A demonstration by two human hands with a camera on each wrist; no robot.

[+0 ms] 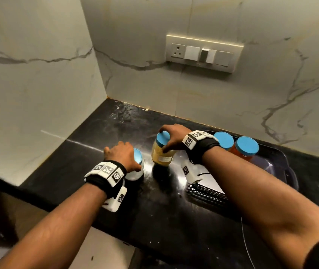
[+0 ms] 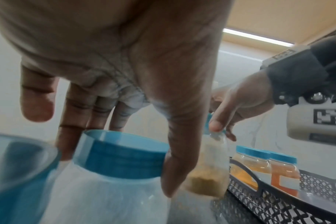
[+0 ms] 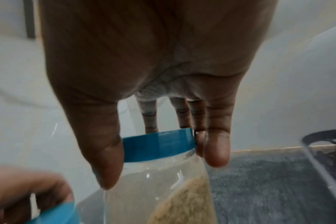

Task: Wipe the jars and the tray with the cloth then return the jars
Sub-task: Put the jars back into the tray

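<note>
head view: each grip grasps a jar's lid, left hand [image 1: 120, 152] white jar [image 1: 135, 172], right hand [image 1: 174, 135] tan jar [image 1: 162, 154].

Black counter [image 1: 166, 220] (dusty): tray [image 1: 279, 162], 2 jars [image 1: 135, 171].

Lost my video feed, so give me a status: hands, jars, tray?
Left hand grips white jar by its lid; right hand grips yellow jar. Both on counter. Two jars in tray. No cloth in view.
</note>
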